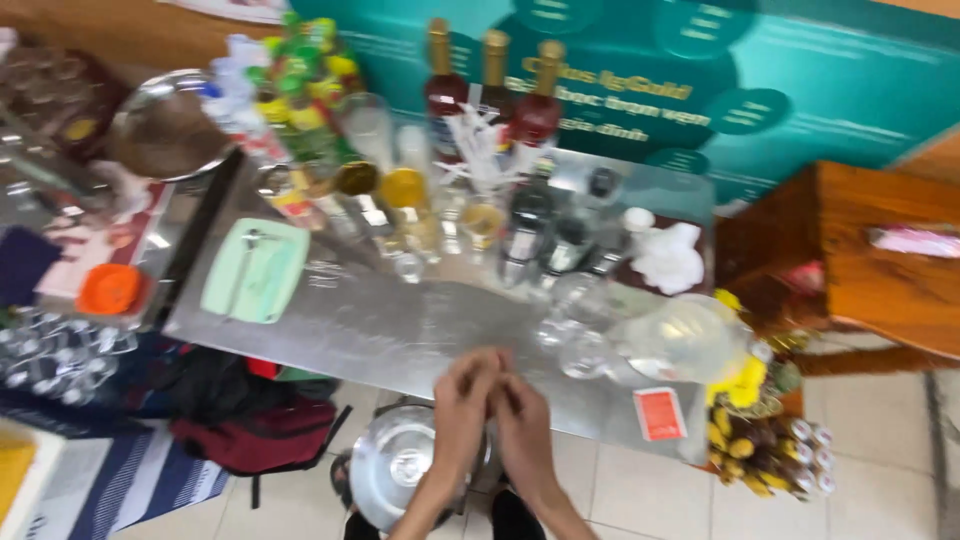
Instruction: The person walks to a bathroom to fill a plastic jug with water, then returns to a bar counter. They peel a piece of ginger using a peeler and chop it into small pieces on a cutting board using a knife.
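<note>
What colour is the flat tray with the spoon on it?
Pale mint green tray, seen in the head view.

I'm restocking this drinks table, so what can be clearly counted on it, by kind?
Gold-capped dark red bottles: 3
Pale green tray: 1
Orange lid: 1
Orange-red card: 1
Crumpled white cloth: 1
Total: 7
The glasses and jars are too blurred to count. Both hands, left and right, meet at the metal table's near edge.
</note>
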